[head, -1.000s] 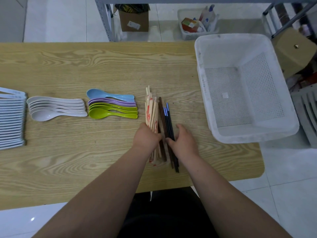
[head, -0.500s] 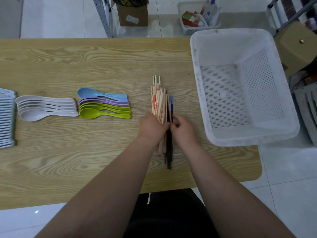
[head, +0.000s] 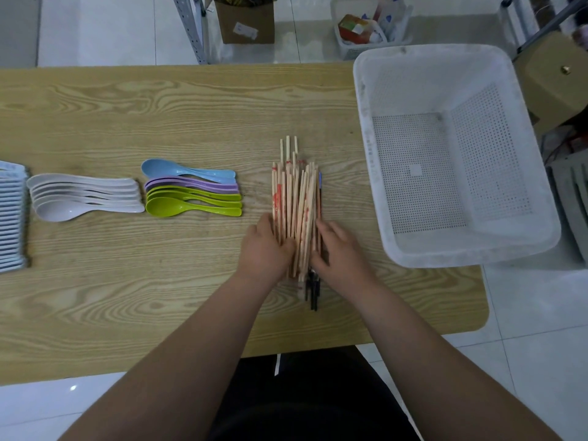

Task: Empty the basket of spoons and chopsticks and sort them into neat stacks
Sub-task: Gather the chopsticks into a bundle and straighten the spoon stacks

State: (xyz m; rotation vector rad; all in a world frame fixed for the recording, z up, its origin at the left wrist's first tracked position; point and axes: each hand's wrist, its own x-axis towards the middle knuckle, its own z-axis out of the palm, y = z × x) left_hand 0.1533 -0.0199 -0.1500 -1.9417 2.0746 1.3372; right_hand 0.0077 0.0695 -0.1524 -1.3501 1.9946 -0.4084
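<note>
Surface: wood-grain table (head: 127,297) over a pale tiled floor; we stand at its near edge, looking down.
Left hand (head: 265,249): curled against the left flank of the chopsticks (head: 294,198), thumb lying over the top; we judge it is gripping so the sticks cannot roll away.
Right hand (head: 342,249): fingers fairly straight along the right flank of the bundle, thumb touching its near part; it presses inward and encloses nothing.
Why both: squeezing from opposite sides should pull loose sticks parallel and make a tidy stack.
Bundle: pale wooden sticks with red print, lying on the table and pointing away from us; three tips jut past the far end, so the ends are not yet level.
Dark chopsticks (head: 313,291): tucked along the bundle's right side, their ends poking out towards us below the hands; we suppose they still want separating.
Coloured spoons (head: 191,195): near, left of the bundle; blue, purple and green, nested by colour, handles towards the bundle.
White spoons (head: 82,195): further left of the bundle, nested likewise.
Pale stack (head: 11,218): far left of the bundle, cut by the frame; we cannot tell what it holds.
Basket (head: 461,256): right of the bundle, apart from it; white, perforated, nothing visible inside.
Progress: emptying looks done; squaring the chopsticks remains.
</note>
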